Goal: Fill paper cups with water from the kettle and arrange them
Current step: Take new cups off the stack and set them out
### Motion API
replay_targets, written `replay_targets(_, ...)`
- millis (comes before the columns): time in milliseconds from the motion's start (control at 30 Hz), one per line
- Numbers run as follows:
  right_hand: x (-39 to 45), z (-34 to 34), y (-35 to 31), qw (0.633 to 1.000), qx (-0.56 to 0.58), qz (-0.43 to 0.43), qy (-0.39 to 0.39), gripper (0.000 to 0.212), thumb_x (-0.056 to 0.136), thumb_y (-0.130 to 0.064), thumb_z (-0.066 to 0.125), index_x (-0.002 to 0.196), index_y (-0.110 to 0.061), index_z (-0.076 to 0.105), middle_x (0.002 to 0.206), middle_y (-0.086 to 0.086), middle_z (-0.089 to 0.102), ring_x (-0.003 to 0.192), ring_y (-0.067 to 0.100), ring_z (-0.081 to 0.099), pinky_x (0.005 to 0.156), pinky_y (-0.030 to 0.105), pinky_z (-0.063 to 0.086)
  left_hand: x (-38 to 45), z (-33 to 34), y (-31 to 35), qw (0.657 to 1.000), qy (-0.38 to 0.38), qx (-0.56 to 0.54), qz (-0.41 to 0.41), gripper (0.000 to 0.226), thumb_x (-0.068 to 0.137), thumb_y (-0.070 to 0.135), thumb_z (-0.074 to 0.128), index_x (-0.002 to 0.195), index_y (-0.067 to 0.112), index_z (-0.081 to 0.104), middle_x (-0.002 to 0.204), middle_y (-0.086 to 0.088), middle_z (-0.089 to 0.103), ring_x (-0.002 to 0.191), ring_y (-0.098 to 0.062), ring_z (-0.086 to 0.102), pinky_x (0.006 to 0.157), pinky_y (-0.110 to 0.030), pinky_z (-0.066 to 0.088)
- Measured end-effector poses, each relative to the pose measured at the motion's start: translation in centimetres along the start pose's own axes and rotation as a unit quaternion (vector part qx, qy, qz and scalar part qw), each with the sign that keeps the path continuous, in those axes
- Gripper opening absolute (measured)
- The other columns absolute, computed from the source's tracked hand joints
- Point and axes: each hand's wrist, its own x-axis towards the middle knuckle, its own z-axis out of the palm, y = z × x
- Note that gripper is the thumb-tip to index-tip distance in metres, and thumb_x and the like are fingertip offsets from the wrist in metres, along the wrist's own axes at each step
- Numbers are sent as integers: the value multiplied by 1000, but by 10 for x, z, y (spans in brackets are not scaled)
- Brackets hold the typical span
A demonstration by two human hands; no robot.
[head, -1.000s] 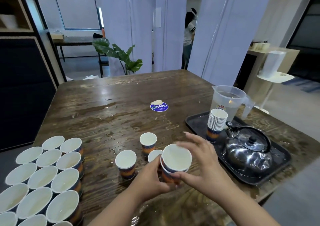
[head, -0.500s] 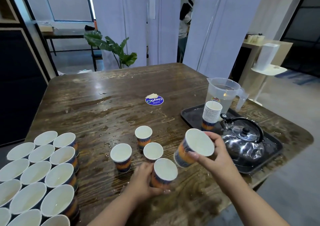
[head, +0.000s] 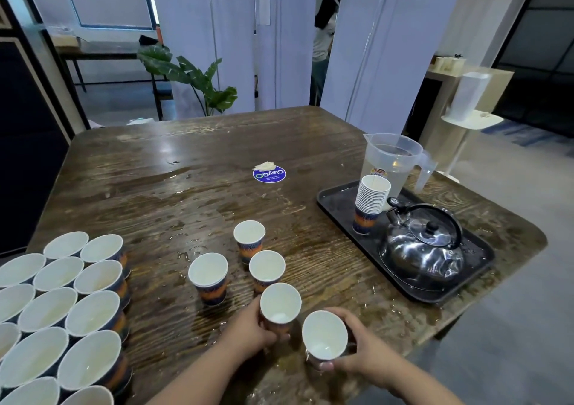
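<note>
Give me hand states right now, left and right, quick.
Left hand: grips a paper cup standing on the table.
Right hand: grips another paper cup, tilted toward the camera.

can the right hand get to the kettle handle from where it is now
Probably yes, once freed: the right hand now grips a white-lined paper cup. The shiny steel kettle sits on the black tray to its right, black handle upright, nothing between.
</note>
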Motion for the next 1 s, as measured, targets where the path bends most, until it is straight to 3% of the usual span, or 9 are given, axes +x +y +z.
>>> replay_targets(133,7,6,2,1000,-23,7,-16,86,59,-19,88,127,-41,41,123,-12,56,105,1,60,89,16,48,0,2,5,1000,-6,-7,8,83,61,-1,85,132,17,46,114,2,64,113,-19,60,81,-18,49)
replay_targets(267,12,10,4,998,-54,4,-25,90,47,-38,83,124,-45,37,130,-12,53,117,2,55,102,22,43,-4,-5,13,1000,-10,22,10,75,60,4,86,125,21,52,80,3,62,74,-10,64,62,-21,53)
replay_targets(367,15,11,10,998,-42,7,-42,87,53,-26,80,125,-48,35,134,-12,51,121,0,52,105,22,41,-7,-18,18,994,-23,102,1,64,58,22,86,114,32,56,89,-3,69,80,-13,67,79,-28,56)
replay_targets(433,12,9,9,998,-30,3,-58,83,59,-15,71,128,-44,34,135,-12,50,120,-5,51,104,20,40,-11,-27,26,987,-57,149,-6,41,68,15,79,100,31,59,87,3,67,75,-6,62,72,-16,50)
replay_targets(533,10,-2,10,999,-24,-4,-35,74,64,0,54,131,-26,37,129,-5,53,108,-13,55,90,12,42,-15,-44,44,967,-82,239,-20,28,73,16,68,101,22,67,85,8,67,75,-7,63,69,-19,50)
replay_targets(667,8,-28,10,997,1,0,75,59,77,24,42,109,-24,55,122,12,59,99,6,62,83,13,47,-18,-65,79,961,-32,274,-6,8,75,20,67,81,24,66,70,10,64,63,-9,61,60,-23,50)
replay_targets(767,2,-57,-9,982,-10,-21,185,41,84,16,51,98,-21,63,101,4,68,88,9,62,75,11,49,-20,-69,116,976,12,212,55,9,77,28,72,81,23,66,63,6,60,56,-10,57,54,-23,45)
replay_targets(867,3,-94,-19,948,-3,-53,313,26,87,-1,62,90,-26,66,92,-7,70,86,11,64,78,25,51,-8,-59,153,979,56,127,148,12,79,31,76,82,25,66,64,6,54,57,-9,54,55,-22,42)
replay_targets(1000,10,-141,-25,885,24,-62,461,20,87,-8,65,84,-28,61,89,-2,65,88,23,62,77,29,43,19,-31,198,973,41,45,224,8,82,27,74,82,29,66,67,7,57,57,-6,51,61,-25,46)
